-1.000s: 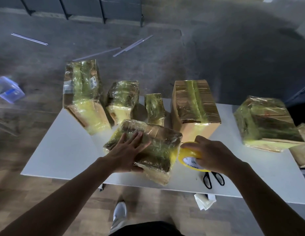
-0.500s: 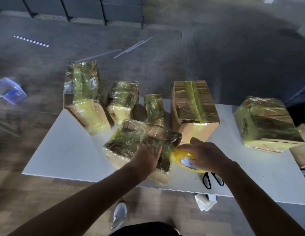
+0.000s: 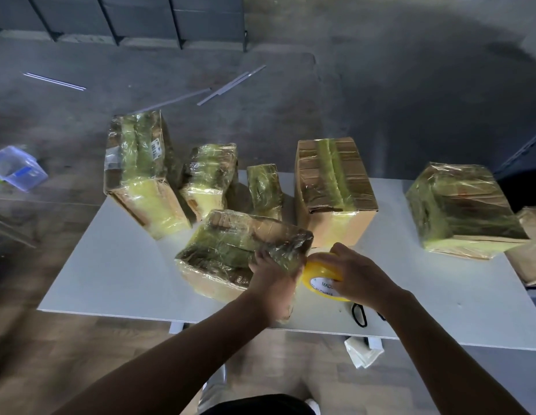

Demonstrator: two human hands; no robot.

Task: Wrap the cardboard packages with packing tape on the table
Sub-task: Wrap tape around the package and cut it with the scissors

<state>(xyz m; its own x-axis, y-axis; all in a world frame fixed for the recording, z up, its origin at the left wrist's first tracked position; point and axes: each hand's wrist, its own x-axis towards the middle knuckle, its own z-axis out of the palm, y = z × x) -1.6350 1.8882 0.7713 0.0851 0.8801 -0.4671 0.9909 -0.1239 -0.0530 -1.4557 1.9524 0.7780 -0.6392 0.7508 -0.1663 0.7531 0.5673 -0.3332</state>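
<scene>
A cardboard package (image 3: 231,250) wrapped in shiny yellowish tape lies tilted near the front of the white table (image 3: 117,265). My left hand (image 3: 272,283) presses on its right end, fingers closed over the corner. Touching that same end is a yellow roll of packing tape (image 3: 319,278) with a white label, and my right hand (image 3: 359,275) grips it from above. Whether tape runs from the roll to the package is hidden by my hands.
Several other taped packages stand behind: a tall one (image 3: 138,172) at back left, two small ones (image 3: 208,178) (image 3: 264,188), a brown box (image 3: 332,187), and one (image 3: 461,208) at right. Black scissors (image 3: 360,314) lie by the front edge. A plastic container (image 3: 16,169) sits on the floor.
My left hand has slid from the top middle of the package to its right end beside the roll. The right hand with the roll has stayed almost in place.
</scene>
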